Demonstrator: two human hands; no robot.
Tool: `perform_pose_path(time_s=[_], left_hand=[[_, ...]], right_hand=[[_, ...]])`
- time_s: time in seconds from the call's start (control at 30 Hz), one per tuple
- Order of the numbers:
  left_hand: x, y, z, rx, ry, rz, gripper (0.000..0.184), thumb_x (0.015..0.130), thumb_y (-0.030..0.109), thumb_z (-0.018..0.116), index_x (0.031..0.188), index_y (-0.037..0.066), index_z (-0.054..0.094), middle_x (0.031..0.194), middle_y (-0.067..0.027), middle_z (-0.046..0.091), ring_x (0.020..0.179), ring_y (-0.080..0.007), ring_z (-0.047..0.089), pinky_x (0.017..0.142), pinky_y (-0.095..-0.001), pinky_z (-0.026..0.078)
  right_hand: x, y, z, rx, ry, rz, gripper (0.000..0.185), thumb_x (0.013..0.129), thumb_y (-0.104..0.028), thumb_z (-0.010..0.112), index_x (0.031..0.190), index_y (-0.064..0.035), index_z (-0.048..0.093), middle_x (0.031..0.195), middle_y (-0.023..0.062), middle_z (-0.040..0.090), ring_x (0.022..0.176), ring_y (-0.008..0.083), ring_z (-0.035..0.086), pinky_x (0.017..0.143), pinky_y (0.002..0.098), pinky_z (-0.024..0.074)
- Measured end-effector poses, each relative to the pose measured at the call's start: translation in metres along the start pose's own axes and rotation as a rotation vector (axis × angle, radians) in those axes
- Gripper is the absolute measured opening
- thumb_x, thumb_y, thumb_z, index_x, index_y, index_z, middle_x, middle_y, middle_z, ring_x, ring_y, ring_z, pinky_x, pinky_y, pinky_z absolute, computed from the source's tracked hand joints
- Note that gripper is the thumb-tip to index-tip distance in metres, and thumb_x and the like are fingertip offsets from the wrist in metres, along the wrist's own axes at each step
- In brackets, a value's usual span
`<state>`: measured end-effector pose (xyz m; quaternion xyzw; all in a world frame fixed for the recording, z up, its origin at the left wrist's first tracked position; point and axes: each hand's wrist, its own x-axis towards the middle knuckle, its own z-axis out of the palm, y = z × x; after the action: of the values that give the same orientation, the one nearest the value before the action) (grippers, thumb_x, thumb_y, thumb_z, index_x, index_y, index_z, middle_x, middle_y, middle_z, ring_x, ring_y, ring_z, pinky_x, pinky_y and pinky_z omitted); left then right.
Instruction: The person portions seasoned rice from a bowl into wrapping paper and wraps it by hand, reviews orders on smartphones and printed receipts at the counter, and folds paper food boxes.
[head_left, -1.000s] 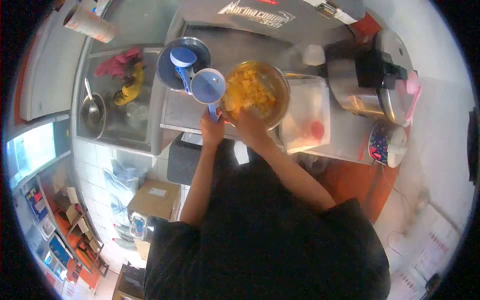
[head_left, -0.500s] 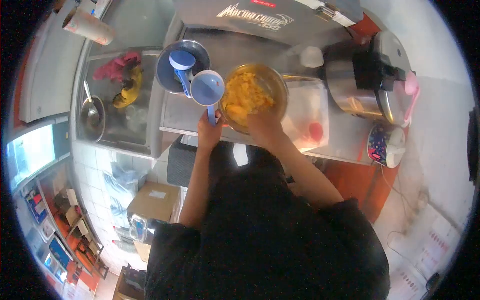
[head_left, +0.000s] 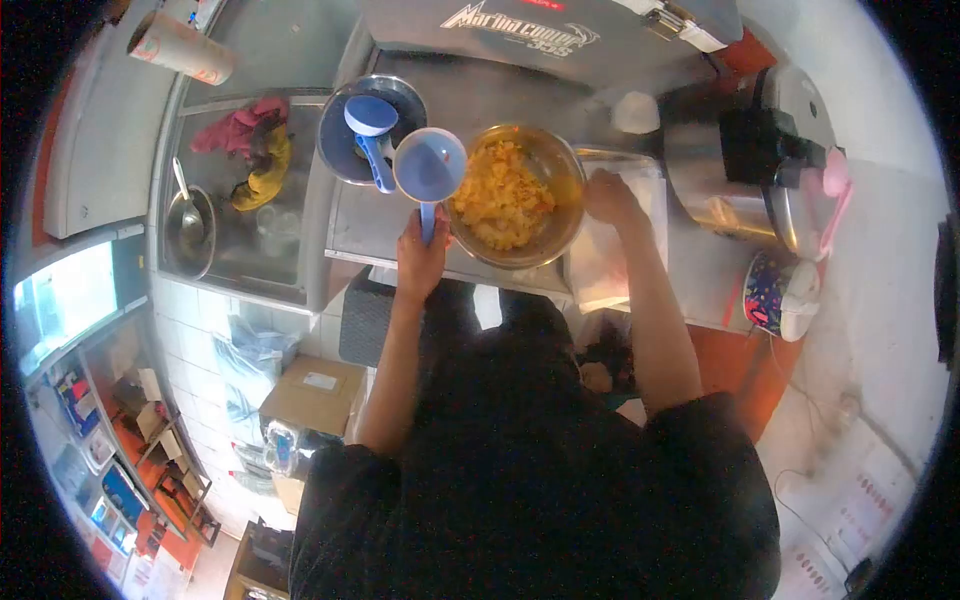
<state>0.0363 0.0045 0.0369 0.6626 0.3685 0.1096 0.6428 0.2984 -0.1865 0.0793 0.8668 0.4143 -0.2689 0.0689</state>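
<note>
My left hand [head_left: 422,252] is closed round the handle of a light blue scoop [head_left: 430,167], its round cup facing up at the left rim of a metal bowl [head_left: 568,175]. A yellow-orange, lumpy food mixture [head_left: 502,200] lies in that bowl. My right hand [head_left: 612,198] is closed at the bowl's right rim, above a pale plastic bag [head_left: 600,262]; its fingertips are hidden, and I cannot tell what they hold. A second metal bowl [head_left: 330,140] at the left has another blue scoop [head_left: 371,115] in it.
At left is a sink [head_left: 290,190] with a pink cloth [head_left: 238,130], a yellow cloth [head_left: 262,180] and a pot with a spoon [head_left: 190,225]. A large grey cooler [head_left: 480,25] stands behind; a steel pressure cooker [head_left: 720,190] and a patterned container [head_left: 765,290] stand at right.
My right hand has moved out of the food mixture to the bowl's right rim. The red mark on the plastic bag is now covered by my forearm. My left hand still holds the scoop.
</note>
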Motion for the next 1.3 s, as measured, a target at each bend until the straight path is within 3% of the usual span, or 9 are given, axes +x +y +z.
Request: perform_pose_path(time_s=[0.3,0.4,0.57,0.87,0.97,1.03,1.13,1.23,1.3], left_hand=[[0.007,0.009,0.007,-0.096,0.066,-0.068,0.025,0.098,0.023,0.06,0.105,-0.002,0.059,0.081,-0.0096,0.065,0.073,-0.018,0.07,0.065,-0.0309,0.057],[0.012,0.0,0.007,-0.135,0.09,-0.094,0.032,0.097,0.027,0.061,0.107,-0.003,0.059,0.082,-0.0108,0.066,0.072,-0.0194,0.071,0.064,-0.0314,0.058],[0.011,-0.004,0.005,-0.158,0.084,-0.071,0.039,0.098,0.032,0.061,0.11,-0.005,0.059,0.086,-0.0119,0.067,0.073,-0.0188,0.07,0.065,-0.0314,0.058],[0.009,0.007,-0.003,-0.094,-0.059,-0.129,0.049,0.103,0.037,0.05,0.128,-0.005,0.052,0.123,-0.0133,0.063,0.087,-0.0191,0.069,0.075,-0.031,0.058],[-0.001,0.002,0.0,-0.284,0.04,-0.135,0.043,0.101,0.036,0.055,0.119,-0.003,0.056,0.091,-0.0146,0.068,0.077,-0.0241,0.071,0.069,-0.0354,0.058],[-0.004,0.024,-0.014,0.231,-0.126,-0.172,0.041,0.101,0.034,0.053,0.123,-0.001,0.054,0.095,-0.0206,0.068,0.077,-0.0346,0.07,0.068,-0.0432,0.056],[0.001,0.059,-0.017,0.703,-0.115,0.114,0.037,0.098,0.028,0.053,0.124,0.002,0.052,0.096,-0.024,0.067,0.077,-0.0403,0.067,0.069,-0.0494,0.055],[0.026,0.094,0.0,1.033,-0.112,0.388,0.035,0.097,0.023,0.053,0.126,0.003,0.055,0.104,-0.0202,0.069,0.082,-0.0329,0.07,0.068,-0.0476,0.056],[0.044,0.109,0.02,1.286,-0.227,0.282,0.036,0.092,0.018,0.057,0.124,0.003,0.056,0.1,-0.0194,0.07,0.081,-0.0322,0.071,0.065,-0.0465,0.056]], right_hand=[[0.012,-0.066,0.05,0.508,0.383,-0.359,0.02,0.092,-0.015,0.052,0.096,-0.006,0.069,0.097,0.0187,0.069,0.089,0.0362,0.066,0.081,0.0505,0.0522],[-0.013,-0.082,0.063,0.105,0.409,-0.358,0.022,0.094,-0.018,0.051,0.098,-0.006,0.069,0.096,0.0212,0.068,0.091,0.0375,0.066,0.083,0.0506,0.0525],[-0.018,-0.087,-0.062,-0.102,-0.083,-0.188,0.02,0.092,-0.017,0.052,0.096,-0.0088,0.069,0.097,0.0208,0.068,0.094,0.0373,0.067,0.082,0.0481,0.0533],[0.038,-0.071,0.019,0.066,0.24,-0.42,0.022,0.094,-0.023,0.053,0.091,-0.0089,0.07,0.085,0.0129,0.069,0.084,0.0313,0.067,0.078,0.0442,0.0524],[-0.019,-0.088,0.035,0.229,0.243,-0.315,0.021,0.091,-0.021,0.054,0.09,-0.0083,0.07,0.083,0.0127,0.07,0.081,0.0303,0.068,0.077,0.0451,0.0526],[-0.024,-0.08,0.017,0.509,0.137,-0.167,0.019,0.089,-0.02,0.056,0.089,-0.0082,0.071,0.082,0.0131,0.07,0.081,0.0299,0.069,0.076,0.0456,0.0531],[-0.035,-0.057,-0.033,-0.103,0.013,-0.035,0.019,0.084,-0.019,0.057,0.085,-0.0067,0.071,0.079,0.0138,0.071,0.081,0.0302,0.07,0.072,0.0459,0.055],[-0.01,-0.013,-0.029,-0.032,0.204,0.107,0.017,0.083,-0.017,0.058,0.082,-0.0053,0.071,0.077,0.0159,0.071,0.082,0.0301,0.072,0.067,0.0448,0.0567],[-0.005,-0.001,-0.027,-0.069,-0.039,0.066,0.028,0.086,-0.024,0.058,0.1,-0.0034,0.071,0.096,0.0201,0.071,0.092,0.0355,0.071,0.076,0.0488,0.0574]])
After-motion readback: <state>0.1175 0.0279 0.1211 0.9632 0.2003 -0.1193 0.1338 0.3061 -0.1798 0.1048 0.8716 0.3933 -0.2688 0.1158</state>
